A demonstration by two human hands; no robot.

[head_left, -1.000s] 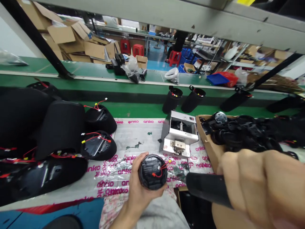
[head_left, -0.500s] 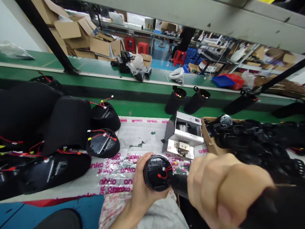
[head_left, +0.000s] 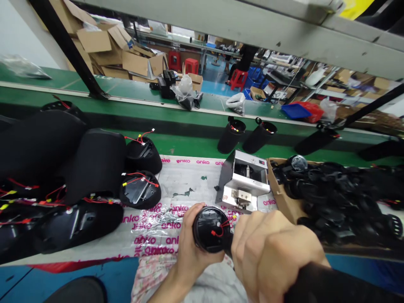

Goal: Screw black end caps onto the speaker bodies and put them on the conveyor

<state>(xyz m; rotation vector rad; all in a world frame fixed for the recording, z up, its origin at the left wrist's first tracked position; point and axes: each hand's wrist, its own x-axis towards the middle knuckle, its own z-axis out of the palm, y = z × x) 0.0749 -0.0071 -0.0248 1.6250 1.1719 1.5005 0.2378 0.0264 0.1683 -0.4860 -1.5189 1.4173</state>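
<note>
My left hand (head_left: pixel 189 242) is wrapped around a black cylindrical speaker housing (head_left: pixel 206 231), its open end tilted toward me. Red wires with white, red and yellow connectors (head_left: pixel 217 229) stick out of that end. In a closed fist, my right hand (head_left: pixel 271 248) grips a black cylindrical tool (head_left: pixel 228 244), pressed close to the right side of the housing. Most of the tool lies behind my fingers, so its kind and tip do not show. Just beyond both hands stands a metal screw feeder (head_left: pixel 244 181) with a slotted front.
Larger cloth-covered black housings (head_left: pixel 94 164) with wires crowd the left. At right, a cardboard box (head_left: pixel 284 202) holds black plastic parts. Slim black cylinders (head_left: pixel 232 136) stand along the green bench (head_left: pixel 189 145). A grey beam (head_left: pixel 221 29) crosses overhead; someone sits far back.
My right hand has moved left, closer to the housing, and the tool between them is now mostly covered. My left hand keeps its hold. The view has shifted slightly.
</note>
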